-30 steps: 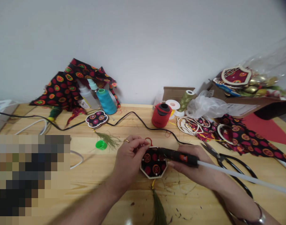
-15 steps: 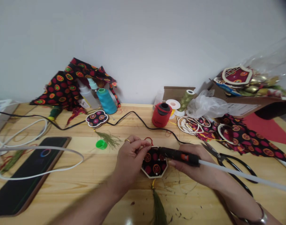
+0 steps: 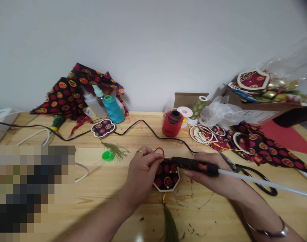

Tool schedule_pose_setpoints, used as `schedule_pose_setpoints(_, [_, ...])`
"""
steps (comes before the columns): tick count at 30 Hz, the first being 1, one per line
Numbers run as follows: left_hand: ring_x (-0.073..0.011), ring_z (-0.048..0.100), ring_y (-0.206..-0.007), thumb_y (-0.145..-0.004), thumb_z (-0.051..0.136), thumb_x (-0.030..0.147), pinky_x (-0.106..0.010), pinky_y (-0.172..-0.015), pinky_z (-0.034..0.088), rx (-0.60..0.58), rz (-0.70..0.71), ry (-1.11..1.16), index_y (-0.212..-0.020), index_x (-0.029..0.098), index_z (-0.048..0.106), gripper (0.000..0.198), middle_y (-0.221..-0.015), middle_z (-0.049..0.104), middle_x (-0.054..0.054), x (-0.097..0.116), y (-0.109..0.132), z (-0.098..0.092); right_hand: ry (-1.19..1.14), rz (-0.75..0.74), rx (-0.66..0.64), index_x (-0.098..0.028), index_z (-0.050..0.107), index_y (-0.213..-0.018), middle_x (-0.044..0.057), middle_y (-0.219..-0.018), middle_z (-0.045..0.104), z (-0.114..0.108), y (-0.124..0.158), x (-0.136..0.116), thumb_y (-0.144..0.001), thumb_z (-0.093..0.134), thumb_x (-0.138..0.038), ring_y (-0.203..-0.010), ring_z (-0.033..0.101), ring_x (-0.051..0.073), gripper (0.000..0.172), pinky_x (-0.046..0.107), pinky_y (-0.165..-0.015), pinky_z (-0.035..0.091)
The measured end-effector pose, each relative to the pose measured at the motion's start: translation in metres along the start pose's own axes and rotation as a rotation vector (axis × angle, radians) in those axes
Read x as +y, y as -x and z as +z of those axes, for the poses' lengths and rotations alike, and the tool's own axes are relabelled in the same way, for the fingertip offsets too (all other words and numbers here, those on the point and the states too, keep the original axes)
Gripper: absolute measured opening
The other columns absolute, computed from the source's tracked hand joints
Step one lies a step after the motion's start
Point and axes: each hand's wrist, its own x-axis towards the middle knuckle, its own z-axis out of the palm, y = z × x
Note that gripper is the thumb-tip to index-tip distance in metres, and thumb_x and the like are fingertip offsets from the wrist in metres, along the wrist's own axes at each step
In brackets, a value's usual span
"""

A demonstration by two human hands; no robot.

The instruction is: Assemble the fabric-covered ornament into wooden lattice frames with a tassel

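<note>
An octagonal pendant (image 3: pixel 167 181) lies on the table, with dark patterned fabric inside a pale wooden frame. A yellow cord and an olive tassel (image 3: pixel 170 218) trail from its near edge. My left hand (image 3: pixel 144 171) is closed in a pinch at the pendant's far-left edge, where a red cord (image 3: pixel 159 150) loops out by the fingertips. Wrapped in my right hand (image 3: pixel 211 173) is a black hot glue gun (image 3: pixel 193 164), a long translucent glue stick (image 3: pixel 259 185) sticking out of its back. The gun's nozzle meets the pendant's far edge, close to my left fingertips.
Scissors (image 3: pixel 254 178) lie beyond my right wrist. A flower-shaped pendant (image 3: pixel 103 128), a green cap (image 3: pixel 108 155), a blue thread cone (image 3: pixel 113 109) and a red spool (image 3: pixel 172 123) stand farther back. A black cable (image 3: pixel 143 122) crosses the table. Pixelation covers the lower left.
The glue gun and my right hand have shifted slightly right. My left fingers keep pinching at the pendant's edge. The phone area at left is now pixelated.
</note>
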Motion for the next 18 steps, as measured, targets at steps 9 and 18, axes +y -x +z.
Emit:
schedule_pose_setpoints(9, [-0.0153, 0.058, -0.074, -0.080, 0.062, 0.015, -0.028, -0.068, 0.046, -0.034, -0.029, -0.041, -0.079, 0.022, 0.076, 0.015, -0.075, 0.058, -0.001, 0.005, 0.000, 0.000, -0.483, 0.071, 0.205, -0.017, 0.062, -0.065, -0.001, -0.052, 0.049, 0.001, 0.005, 0.013, -0.074, 0.067, -0.052, -0.047, 0.041, 0.012, 0.037, 0.024, -0.041, 0.029])
schedule_pose_setpoints(18, [-0.0171, 0.057, -0.079, -0.081, 0.061, 0.014, -0.030, -0.072, 0.045, -0.074, -0.039, -0.109, -0.080, 0.021, 0.075, 0.016, -0.078, 0.057, -0.002, 0.007, -0.002, 0.004, -0.720, 0.062, 0.210, -0.016, 0.068, -0.073, 0.003, -0.057, 0.055, 0.009, 0.009, 0.030, -0.074, 0.065, -0.058, -0.048, 0.046, 0.013, 0.042, 0.027, -0.042, 0.034])
